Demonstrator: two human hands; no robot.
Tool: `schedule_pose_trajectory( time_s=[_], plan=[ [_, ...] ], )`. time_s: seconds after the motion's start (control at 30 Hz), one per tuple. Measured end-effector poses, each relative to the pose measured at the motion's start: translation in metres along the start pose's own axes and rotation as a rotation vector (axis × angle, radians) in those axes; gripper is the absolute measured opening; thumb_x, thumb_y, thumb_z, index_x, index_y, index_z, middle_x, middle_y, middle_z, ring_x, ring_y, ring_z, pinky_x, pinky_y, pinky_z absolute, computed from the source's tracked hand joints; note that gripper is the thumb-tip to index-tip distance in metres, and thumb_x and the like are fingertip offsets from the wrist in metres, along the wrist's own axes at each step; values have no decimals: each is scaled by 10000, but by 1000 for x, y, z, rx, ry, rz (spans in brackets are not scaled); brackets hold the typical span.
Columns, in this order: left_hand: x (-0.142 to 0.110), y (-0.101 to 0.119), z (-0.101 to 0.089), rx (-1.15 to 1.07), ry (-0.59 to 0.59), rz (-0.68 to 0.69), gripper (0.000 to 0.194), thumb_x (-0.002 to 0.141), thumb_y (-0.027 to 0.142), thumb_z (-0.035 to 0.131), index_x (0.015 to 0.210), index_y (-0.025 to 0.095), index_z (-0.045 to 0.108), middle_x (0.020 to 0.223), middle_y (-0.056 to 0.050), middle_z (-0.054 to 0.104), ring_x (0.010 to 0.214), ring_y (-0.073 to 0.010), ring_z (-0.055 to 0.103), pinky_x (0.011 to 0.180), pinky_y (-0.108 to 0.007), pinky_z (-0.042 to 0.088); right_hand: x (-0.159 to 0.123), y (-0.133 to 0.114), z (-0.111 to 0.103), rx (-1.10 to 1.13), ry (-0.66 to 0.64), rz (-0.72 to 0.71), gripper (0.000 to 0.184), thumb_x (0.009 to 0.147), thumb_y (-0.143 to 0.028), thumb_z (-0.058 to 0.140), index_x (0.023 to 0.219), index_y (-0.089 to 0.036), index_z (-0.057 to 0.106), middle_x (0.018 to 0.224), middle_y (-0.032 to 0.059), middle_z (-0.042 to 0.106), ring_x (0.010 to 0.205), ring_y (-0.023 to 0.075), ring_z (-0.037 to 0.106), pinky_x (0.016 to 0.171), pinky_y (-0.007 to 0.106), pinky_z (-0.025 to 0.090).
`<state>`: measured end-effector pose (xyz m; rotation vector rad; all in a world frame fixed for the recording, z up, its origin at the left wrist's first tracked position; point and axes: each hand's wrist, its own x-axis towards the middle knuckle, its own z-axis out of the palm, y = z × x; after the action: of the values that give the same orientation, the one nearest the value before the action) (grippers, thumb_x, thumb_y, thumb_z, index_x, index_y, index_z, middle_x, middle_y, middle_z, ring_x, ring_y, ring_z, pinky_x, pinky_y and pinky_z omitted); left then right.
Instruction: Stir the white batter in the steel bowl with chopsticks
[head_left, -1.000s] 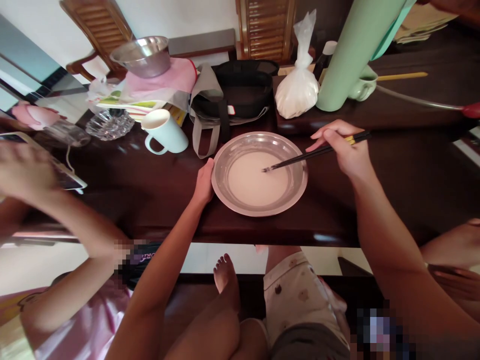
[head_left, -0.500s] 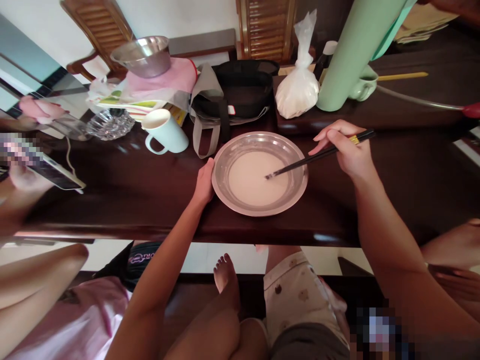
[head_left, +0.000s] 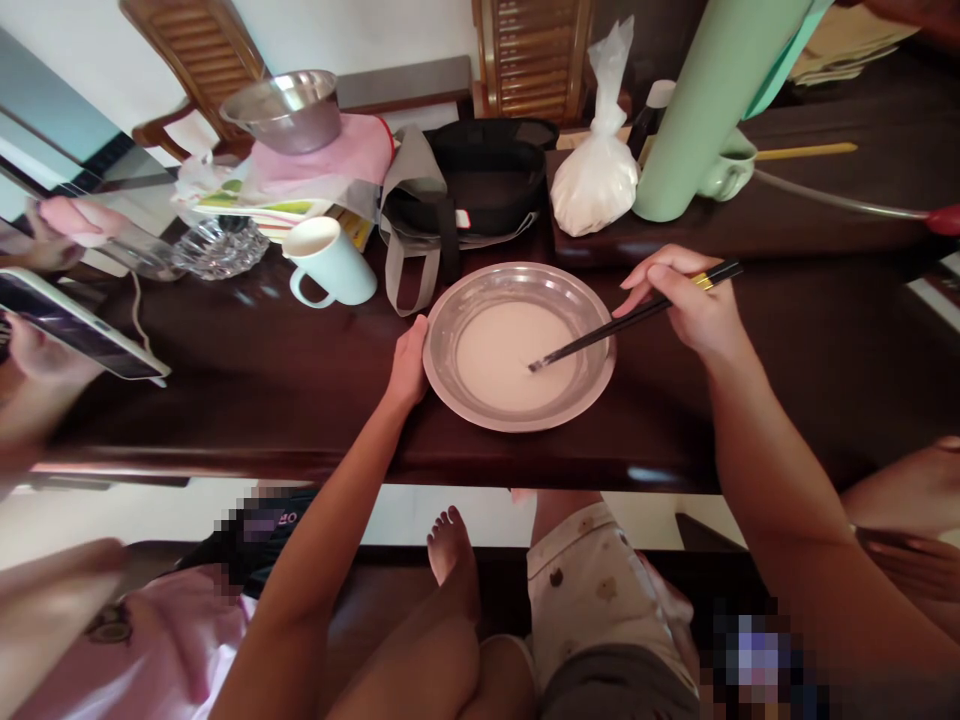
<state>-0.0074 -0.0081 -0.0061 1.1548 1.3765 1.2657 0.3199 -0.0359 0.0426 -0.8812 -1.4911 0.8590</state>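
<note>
A shallow steel bowl [head_left: 523, 421] stands on the dark wooden table, holding a milky, pale liquid [head_left: 495, 350]. My left hand [head_left: 409, 362] grips the bowl's left rim, its fingers partly hidden behind the wall. In my right hand [head_left: 690, 295] is a pair of black chopsticks [head_left: 630, 318] with gold bands, held slanting down to the left. Their tips dip into the liquid near the middle of the bowl. The right hand itself stays above the table, just right of the bowl.
Behind the bowl are a black and grey bag [head_left: 487, 180], a tied plastic bag of white powder [head_left: 596, 185] and a tall green flask [head_left: 712, 110]. A pale blue mug [head_left: 334, 265] and glass dish [head_left: 221, 248] stand left. Another person's hand holds a phone [head_left: 82, 325] at far left.
My right hand and the chopsticks have shifted slightly left, their tips a little nearer me in the liquid. My left hand and the bowl have stayed put.
</note>
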Motion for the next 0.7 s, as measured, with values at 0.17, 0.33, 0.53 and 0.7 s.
schedule_pose_trajectory(
  time_s=[0.17,0.33,0.53,0.7],
  plan=[
    [1,-3,-1,-3,-5,16,435,862,495,575,566,176,559,569,7,552,574,-123,482,573,-238,418,-3,-7,13,-189,-146,48,202,921,-340,590,862,-229,749,841,24,764,827,153,712,782,280,531],
    [3,-7,-2,-27,-28,26,431,856,525,568,606,175,596,587,5,575,571,-120,489,569,-237,428,1,0,1,-70,83,-45,186,897,-297,624,789,-196,736,678,12,726,633,135,704,653,260,504],
    [2,-4,-2,-7,-27,31,442,862,504,573,561,182,551,567,8,555,572,-120,485,579,-235,430,-3,-2,12,-17,-116,60,195,903,-356,608,829,-231,738,719,19,754,671,165,713,660,294,538],
    [1,-3,-1,0,-17,27,433,864,502,561,573,182,558,568,10,553,560,-115,467,565,-234,417,-1,-4,9,-188,-28,1,166,892,-357,628,811,-270,743,796,4,749,778,180,724,742,320,549]
  ],
)
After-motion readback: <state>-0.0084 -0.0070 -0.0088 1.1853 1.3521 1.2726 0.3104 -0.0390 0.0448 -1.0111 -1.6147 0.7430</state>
